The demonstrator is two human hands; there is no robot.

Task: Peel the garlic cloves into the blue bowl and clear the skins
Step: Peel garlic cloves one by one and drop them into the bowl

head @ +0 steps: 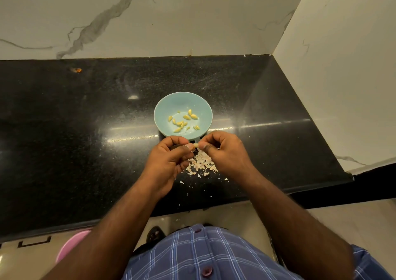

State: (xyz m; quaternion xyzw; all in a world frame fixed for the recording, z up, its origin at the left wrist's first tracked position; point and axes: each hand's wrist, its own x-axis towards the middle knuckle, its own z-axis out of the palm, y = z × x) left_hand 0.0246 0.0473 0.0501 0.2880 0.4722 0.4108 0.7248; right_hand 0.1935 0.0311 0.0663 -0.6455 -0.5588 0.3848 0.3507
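**Garlic clove held between both hands above the skins**

A single garlic clove (195, 145) is pinched between the left hand (169, 162) and the right hand (225, 153), just in front of the near rim of the blue bowl (165, 106). The fingers of both hands are curled, with thumb and fingertips closed on opposite ends of the clove. Whether any skin is left on the clove cannot be told, as most of it is hidden by the fingertips.

The bowl is set on the black bench (85, 129), roughly at its middle, and a scatter of peeled cloves (183, 120) is seen lying on its bottom. A loose pile of garlic skins (201, 164) is spread on the bench directly below and between the hands, with smaller flakes strewn nearer the front edge.

Marble-patterned walls (192, 22) are seen behind and to the right of the bench. A small orange speck (78, 70) lies near the back left of the bench. A blue checked shirt (214, 256) and part of a pink object (72, 245) on the floor are visible at the lower edge.
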